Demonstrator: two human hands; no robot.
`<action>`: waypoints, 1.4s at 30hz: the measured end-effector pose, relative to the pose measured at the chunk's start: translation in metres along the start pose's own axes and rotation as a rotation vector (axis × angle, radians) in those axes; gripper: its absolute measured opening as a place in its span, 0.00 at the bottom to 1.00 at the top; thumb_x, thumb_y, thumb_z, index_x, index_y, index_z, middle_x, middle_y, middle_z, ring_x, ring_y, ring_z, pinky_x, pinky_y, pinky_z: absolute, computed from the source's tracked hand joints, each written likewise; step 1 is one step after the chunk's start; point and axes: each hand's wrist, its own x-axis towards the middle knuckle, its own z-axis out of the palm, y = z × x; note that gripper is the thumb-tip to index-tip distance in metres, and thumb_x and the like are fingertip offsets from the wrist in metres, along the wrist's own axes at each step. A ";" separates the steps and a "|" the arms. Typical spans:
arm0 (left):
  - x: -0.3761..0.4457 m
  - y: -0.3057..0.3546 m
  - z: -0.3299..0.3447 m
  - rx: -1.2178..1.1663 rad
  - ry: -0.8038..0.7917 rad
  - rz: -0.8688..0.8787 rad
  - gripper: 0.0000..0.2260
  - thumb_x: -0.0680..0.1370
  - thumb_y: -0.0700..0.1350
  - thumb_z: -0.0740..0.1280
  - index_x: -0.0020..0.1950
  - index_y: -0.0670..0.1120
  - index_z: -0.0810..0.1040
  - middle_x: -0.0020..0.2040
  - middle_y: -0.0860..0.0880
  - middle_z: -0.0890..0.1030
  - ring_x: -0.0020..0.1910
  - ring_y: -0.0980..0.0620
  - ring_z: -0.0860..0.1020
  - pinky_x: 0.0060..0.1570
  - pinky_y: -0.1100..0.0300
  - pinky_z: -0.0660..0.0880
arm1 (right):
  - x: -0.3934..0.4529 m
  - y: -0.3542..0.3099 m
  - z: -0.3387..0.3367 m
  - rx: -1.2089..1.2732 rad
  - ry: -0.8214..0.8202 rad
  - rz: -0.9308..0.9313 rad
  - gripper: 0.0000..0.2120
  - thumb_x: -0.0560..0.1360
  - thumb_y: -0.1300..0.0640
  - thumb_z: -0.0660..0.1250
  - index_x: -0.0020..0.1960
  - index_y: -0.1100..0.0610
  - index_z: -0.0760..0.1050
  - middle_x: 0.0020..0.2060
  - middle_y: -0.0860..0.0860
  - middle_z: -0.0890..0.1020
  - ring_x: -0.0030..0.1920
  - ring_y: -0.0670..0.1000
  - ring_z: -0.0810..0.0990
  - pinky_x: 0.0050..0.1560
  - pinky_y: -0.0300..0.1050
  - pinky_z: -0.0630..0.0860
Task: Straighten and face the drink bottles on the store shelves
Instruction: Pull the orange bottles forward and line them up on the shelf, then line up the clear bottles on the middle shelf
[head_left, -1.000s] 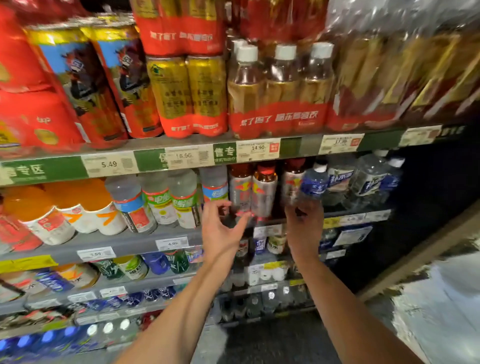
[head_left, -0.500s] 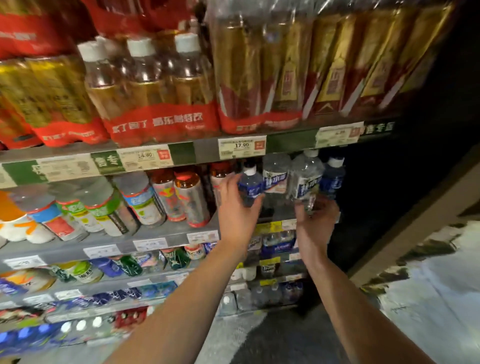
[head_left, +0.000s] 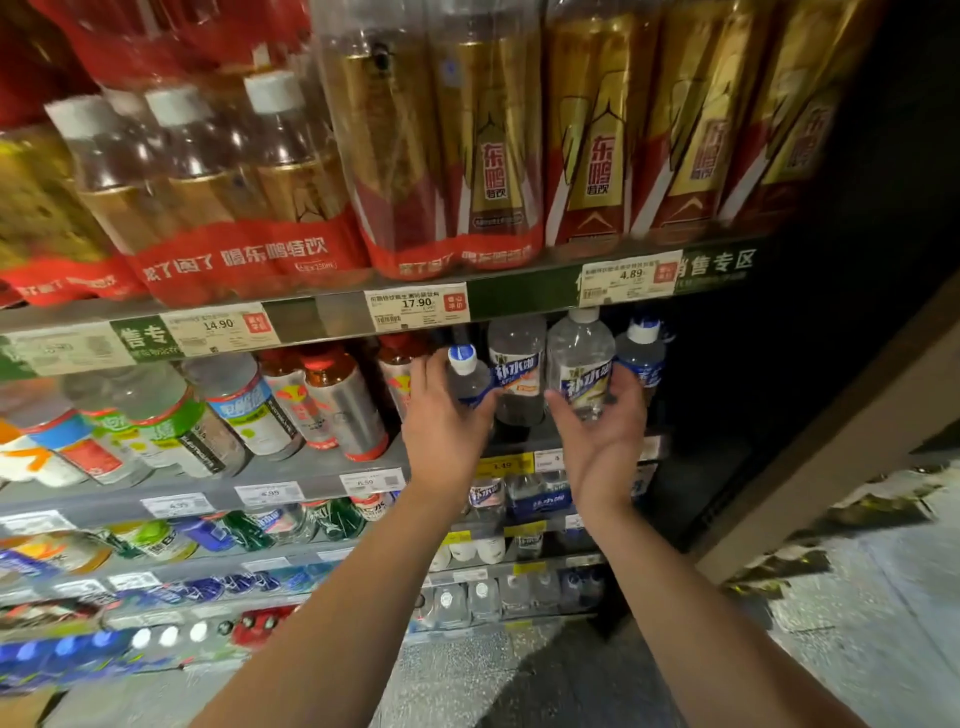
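Left hand (head_left: 441, 426) grips a small blue-labelled bottle (head_left: 467, 382) with a blue-and-white cap, fingers curled round its body. Right hand (head_left: 602, 441) cups a clear ribbed bottle (head_left: 579, 366), thumb and fingers round its lower label. Both stand on the second shelf (head_left: 311, 475), with two more clear plastic bottles: one between (head_left: 517, 369), one far right (head_left: 641, 358). Three price tags (head_left: 415, 306) front the shelf above, under shrink-wrapped gold packs (head_left: 498, 140).

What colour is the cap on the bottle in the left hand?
White with a blue top, on the small bottle the left hand grips; head view.
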 end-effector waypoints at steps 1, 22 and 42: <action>-0.003 -0.001 -0.002 0.002 0.017 0.015 0.30 0.69 0.51 0.79 0.67 0.45 0.74 0.61 0.47 0.75 0.59 0.46 0.76 0.50 0.59 0.72 | 0.001 -0.001 0.002 -0.036 0.006 -0.019 0.39 0.70 0.46 0.78 0.74 0.56 0.64 0.67 0.54 0.73 0.69 0.53 0.72 0.71 0.54 0.71; -0.038 -0.043 -0.068 -0.677 0.111 -0.246 0.18 0.67 0.52 0.82 0.52 0.57 0.80 0.44 0.54 0.84 0.42 0.56 0.81 0.42 0.66 0.77 | -0.064 -0.030 -0.007 0.159 0.177 -0.077 0.32 0.64 0.44 0.80 0.64 0.39 0.70 0.57 0.36 0.79 0.57 0.39 0.79 0.53 0.28 0.75; -0.055 -0.120 -0.163 -0.799 0.026 -0.254 0.20 0.66 0.41 0.82 0.51 0.57 0.81 0.45 0.63 0.84 0.44 0.67 0.80 0.38 0.72 0.76 | -0.071 -0.049 0.105 -0.425 0.054 -0.169 0.19 0.64 0.44 0.76 0.48 0.53 0.76 0.44 0.49 0.81 0.48 0.52 0.81 0.49 0.44 0.78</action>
